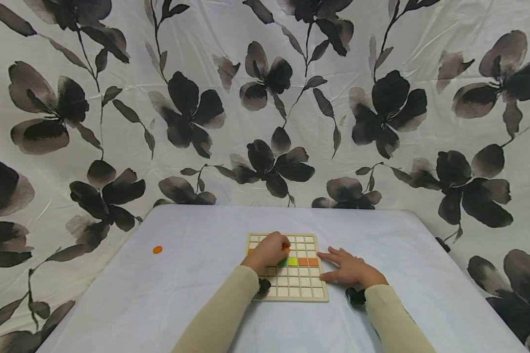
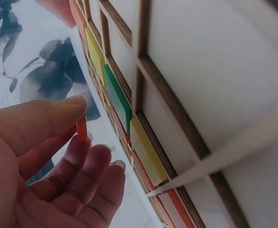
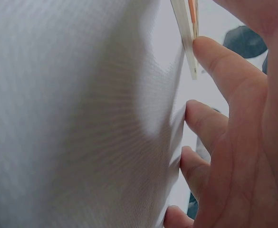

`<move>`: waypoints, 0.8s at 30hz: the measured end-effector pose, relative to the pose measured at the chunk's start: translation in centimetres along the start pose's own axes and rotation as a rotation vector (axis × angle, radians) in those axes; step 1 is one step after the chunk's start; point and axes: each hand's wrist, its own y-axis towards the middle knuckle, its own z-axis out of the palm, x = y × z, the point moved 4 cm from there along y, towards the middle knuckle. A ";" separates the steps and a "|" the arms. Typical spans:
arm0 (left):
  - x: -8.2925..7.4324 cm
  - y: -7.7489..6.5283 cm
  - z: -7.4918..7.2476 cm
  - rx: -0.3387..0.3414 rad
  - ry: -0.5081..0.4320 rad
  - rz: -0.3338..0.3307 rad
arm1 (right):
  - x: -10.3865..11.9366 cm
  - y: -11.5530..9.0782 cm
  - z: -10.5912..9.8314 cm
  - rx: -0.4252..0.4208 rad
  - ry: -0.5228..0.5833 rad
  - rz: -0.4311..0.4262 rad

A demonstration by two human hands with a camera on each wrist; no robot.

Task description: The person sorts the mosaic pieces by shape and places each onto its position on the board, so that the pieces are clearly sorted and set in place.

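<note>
A square wooden grid board lies on the table, with a row of coloured square tiles set in its cells. Over the board, my left hand pinches a small orange piece between thumb and index finger, its other fingers loosely curled. Beneath that hand, the left wrist view shows a green tile, a yellow tile and red ones. Further right in the row are a yellow-green tile and orange tiles. My right hand rests with spread fingers at the board's right edge, fingertips on the cloth.
A flat orange disc lies alone at the left of the white-covered table. Behind the table hangs a floral curtain. Dark wrist devices sit at both cuffs.
</note>
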 end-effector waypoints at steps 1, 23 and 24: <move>-0.1 0.0 0.0 0.003 -0.001 0.002 | 0.0 0.0 0.0 0.000 0.000 0.000; -1.1 1.5 1.1 0.105 0.027 -0.036 | -0.4 0.3 0.4 -0.003 0.006 -0.003; -1.2 1.5 1.0 0.109 0.035 -0.036 | -0.4 0.2 0.3 -0.003 0.007 -0.003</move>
